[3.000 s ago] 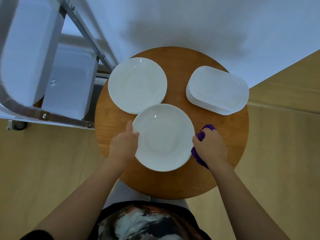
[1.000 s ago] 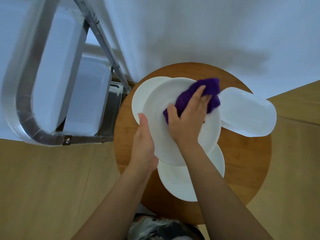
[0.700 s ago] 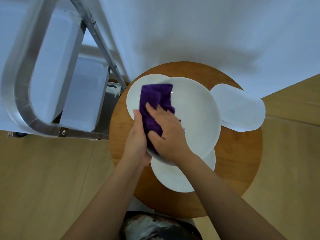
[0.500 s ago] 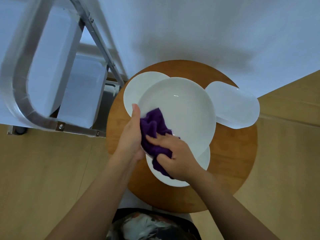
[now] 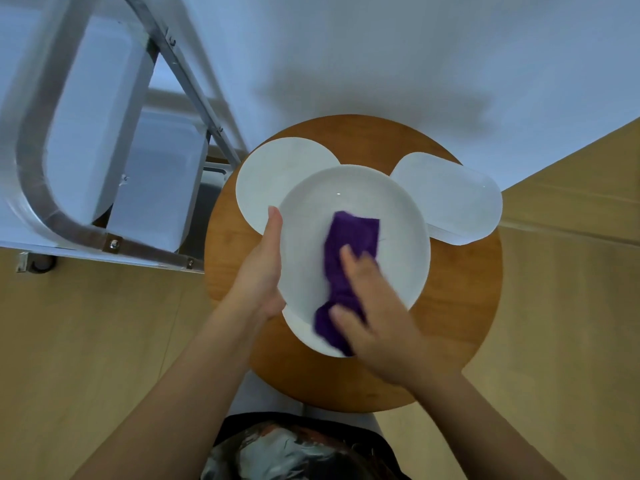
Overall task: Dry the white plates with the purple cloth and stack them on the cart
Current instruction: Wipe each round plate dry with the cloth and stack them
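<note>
no legible text anywhere

A single head-worn wide-angle camera looks steeply down, almost straight from above, onto a round wooden table point(image 5: 460, 306) close below. Both forearms rise from the bottom edge, so the left hand point(image 5: 259, 275) and right hand point(image 5: 377, 313) sit near centre frame, at arm's length. The metal cart point(image 5: 104, 168) fills the upper left, bent by the lens; the white wall point(image 5: 381, 64) runs across the top. No second view exists
</note>
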Motion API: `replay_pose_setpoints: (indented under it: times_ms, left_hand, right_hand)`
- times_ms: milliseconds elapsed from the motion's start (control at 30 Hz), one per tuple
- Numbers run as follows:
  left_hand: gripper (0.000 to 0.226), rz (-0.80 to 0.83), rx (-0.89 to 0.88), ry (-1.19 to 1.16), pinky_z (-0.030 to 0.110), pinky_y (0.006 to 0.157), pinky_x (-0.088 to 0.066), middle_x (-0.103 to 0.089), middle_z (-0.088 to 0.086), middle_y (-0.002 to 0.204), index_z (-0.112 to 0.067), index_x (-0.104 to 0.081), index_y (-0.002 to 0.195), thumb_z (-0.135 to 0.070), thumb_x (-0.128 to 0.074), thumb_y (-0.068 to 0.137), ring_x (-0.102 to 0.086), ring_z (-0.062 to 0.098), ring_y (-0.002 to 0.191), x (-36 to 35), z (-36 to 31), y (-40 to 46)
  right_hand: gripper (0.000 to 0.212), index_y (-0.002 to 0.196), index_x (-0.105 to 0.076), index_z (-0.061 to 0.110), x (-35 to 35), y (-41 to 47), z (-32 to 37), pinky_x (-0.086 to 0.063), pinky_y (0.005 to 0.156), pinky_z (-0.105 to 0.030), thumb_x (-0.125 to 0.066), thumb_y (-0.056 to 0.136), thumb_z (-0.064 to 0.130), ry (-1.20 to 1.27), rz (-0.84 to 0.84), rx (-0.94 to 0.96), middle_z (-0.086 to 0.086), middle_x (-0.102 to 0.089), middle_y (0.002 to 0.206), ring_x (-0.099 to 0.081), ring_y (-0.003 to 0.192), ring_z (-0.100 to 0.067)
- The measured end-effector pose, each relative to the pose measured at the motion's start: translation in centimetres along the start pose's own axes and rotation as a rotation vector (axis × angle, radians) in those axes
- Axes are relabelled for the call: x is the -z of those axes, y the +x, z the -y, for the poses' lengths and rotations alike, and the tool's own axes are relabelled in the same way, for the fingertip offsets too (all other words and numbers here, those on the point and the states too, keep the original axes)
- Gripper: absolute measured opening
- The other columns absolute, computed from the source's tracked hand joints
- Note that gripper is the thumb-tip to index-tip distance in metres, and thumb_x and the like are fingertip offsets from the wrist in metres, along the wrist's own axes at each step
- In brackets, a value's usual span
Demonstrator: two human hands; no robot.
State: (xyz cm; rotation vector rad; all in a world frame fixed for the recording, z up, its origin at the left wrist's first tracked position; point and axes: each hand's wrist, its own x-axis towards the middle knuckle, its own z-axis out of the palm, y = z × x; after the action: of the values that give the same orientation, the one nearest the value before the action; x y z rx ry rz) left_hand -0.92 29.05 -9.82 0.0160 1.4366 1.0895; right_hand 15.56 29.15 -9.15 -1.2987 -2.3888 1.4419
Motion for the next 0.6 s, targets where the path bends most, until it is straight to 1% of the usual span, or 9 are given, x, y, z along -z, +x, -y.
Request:
replay_pose_setpoints:
  times_ms: [33, 67, 100, 167, 233, 333, 400, 467, 600]
  left_hand:
    - [0.054, 0.008, 0.016, 0.013, 0.053, 0.094, -0.049, -0.071, 0.007, 0.108, -0.029, -0.064, 0.110, -0.069, -0.039, 0.082, -0.065, 0.030, 0.104, -0.2, 0.2, -0.1]
    - [0.056, -0.004, 0.028, 0.042, 0.051, 0.094, -0.050, -0.070, 0.008, 0.108, -0.027, -0.064, 0.109, -0.070, -0.040, 0.081, -0.065, 0.029, 0.104, -0.5, 0.4, -0.3]
    - [0.056, -0.007, 0.039, 0.067, 0.049, 0.095, -0.050, -0.070, 0.008, 0.108, -0.025, -0.063, 0.108, -0.069, -0.041, 0.081, -0.064, 0.029, 0.105, -0.7, 0.7, -0.5]
    - [0.052, 0.015, 0.048, 0.067, 0.047, 0.096, -0.049, -0.070, 0.008, 0.109, -0.026, -0.063, 0.107, -0.067, -0.042, 0.083, -0.063, 0.028, 0.106, -0.9, 1.3, -0.9]
    - [0.048, 0.023, 0.037, 0.030, 0.046, 0.096, -0.049, -0.070, 0.006, 0.109, -0.028, -0.063, 0.106, -0.065, -0.041, 0.086, -0.063, 0.026, 0.106, -1.0, 1.6, -1.4]
    - [0.048, 0.041, -0.021, 0.019, 0.046, 0.096, -0.050, -0.070, 0.006, 0.111, -0.030, -0.062, 0.111, -0.064, -0.036, 0.088, -0.064, 0.025, 0.107, -0.9, 1.2, -1.4]
    - [0.057, 0.090, -0.040, 0.044, 0.050, 0.098, -0.047, -0.068, 0.008, 0.115, -0.030, -0.059, 0.119, -0.067, -0.038, 0.081, -0.063, 0.027, 0.110, -0.7, 1.0, -1.4]
    - [0.061, 0.079, -0.047, 0.028, 0.055, 0.097, -0.047, -0.068, 0.009, 0.113, -0.030, -0.060, 0.116, -0.070, -0.042, 0.074, -0.064, 0.030, 0.107, -0.4, 1.0, -1.6]
    - [0.037, -0.061, -0.093, -0.015, 0.053, 0.088, -0.053, -0.071, 0.000, 0.101, -0.039, -0.061, 0.096, -0.065, -0.038, 0.085, -0.067, 0.026, 0.098, -0.4, 0.4, -1.8]
  right_hand:
    - [0.072, 0.143, 0.009, 0.037, -0.7, 0.1, 0.3, 0.004, 0.117, -0.027, -0.037, 0.089, 0.045, -0.123, 0.115, 0.093, 0.017, 0.002, 0.153, 0.015, 0.137, 0.002]
    - [0.074, 0.145, 0.012, 0.033, -1.2, 0.6, 0.3, 0.012, 0.115, -0.027, -0.035, 0.089, 0.046, -0.234, 0.171, 0.162, 0.013, 0.006, 0.156, 0.023, 0.134, 0.002]
    - [0.076, 0.147, 0.011, 0.028, -1.4, 1.2, 0.3, 0.016, 0.113, -0.027, -0.032, 0.088, 0.047, -0.314, 0.165, 0.192, 0.007, 0.005, 0.158, 0.024, 0.135, -0.002]
    - [0.076, 0.151, -0.007, 0.017, -1.5, 2.8, -0.4, 0.011, 0.113, -0.032, -0.029, 0.085, 0.047, -0.424, 0.037, 0.238, -0.005, -0.012, 0.158, 0.006, 0.145, -0.017]
    - [0.074, 0.147, -0.024, 0.014, -1.6, 3.8, -1.0, -0.004, 0.115, -0.043, -0.033, 0.082, 0.047, -0.498, -0.075, 0.311, -0.011, -0.031, 0.152, -0.017, 0.143, -0.030]
    - [0.071, 0.145, -0.022, 0.018, -1.7, 5.2, -2.0, -0.010, 0.114, -0.050, -0.037, 0.082, 0.046, -0.537, -0.183, 0.348, -0.013, -0.034, 0.150, -0.020, 0.141, -0.034]
    - [0.071, 0.146, -0.020, 0.017, -1.2, 5.9, -2.5, -0.009, 0.116, -0.049, -0.038, 0.084, 0.046, -0.527, -0.276, 0.302, -0.014, -0.031, 0.151, -0.018, 0.142, -0.034]
    - [0.072, 0.148, -0.021, 0.014, -0.1, 6.7, -3.3, -0.010, 0.116, -0.047, -0.036, 0.086, 0.047, -0.551, -0.368, 0.180, -0.015, -0.029, 0.152, -0.018, 0.142, -0.034]
    - [0.074, 0.146, -0.029, 0.004, -0.1, 6.0, -4.1, -0.012, 0.113, -0.045, -0.030, 0.086, 0.050, -0.591, -0.483, -0.101, -0.020, -0.037, 0.147, -0.028, 0.139, -0.038]
